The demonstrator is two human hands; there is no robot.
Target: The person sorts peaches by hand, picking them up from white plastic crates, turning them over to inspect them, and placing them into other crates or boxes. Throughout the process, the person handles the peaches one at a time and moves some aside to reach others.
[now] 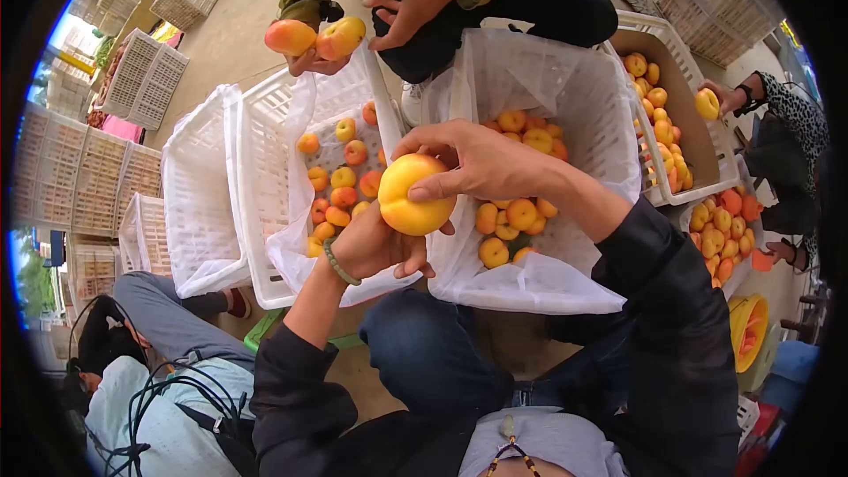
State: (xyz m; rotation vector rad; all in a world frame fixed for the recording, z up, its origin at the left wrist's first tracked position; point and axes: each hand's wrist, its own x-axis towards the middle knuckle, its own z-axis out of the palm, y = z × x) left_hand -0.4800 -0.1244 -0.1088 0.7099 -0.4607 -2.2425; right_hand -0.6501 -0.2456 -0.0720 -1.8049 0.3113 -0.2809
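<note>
A large yellow peach point(413, 194) is between my two hands, in front of my chest. My right hand point(481, 157) has its thumb on the near face and its fingers over the top. Below the fruit my left hand point(375, 252), with a bead bracelet at the wrist, cups it; the peach hides part of the palm and fingers. Beneath my hands are two white lined crates: the left crate point(252, 203) holds loose red-yellow peaches point(343, 178), the right crate point(609, 124) holds yellow-orange peaches point(521, 212).
Opposite me, a person's hands point(424, 0) are near two peaches point(316, 38). At right, another hand point(729, 97) holds a peach by a cardboard-lined crate point(698, 115). A yellow bucket point(749, 336) stands lower right. Stacked crates point(84, 168) line the left; a person point(168, 389) sits beside me.
</note>
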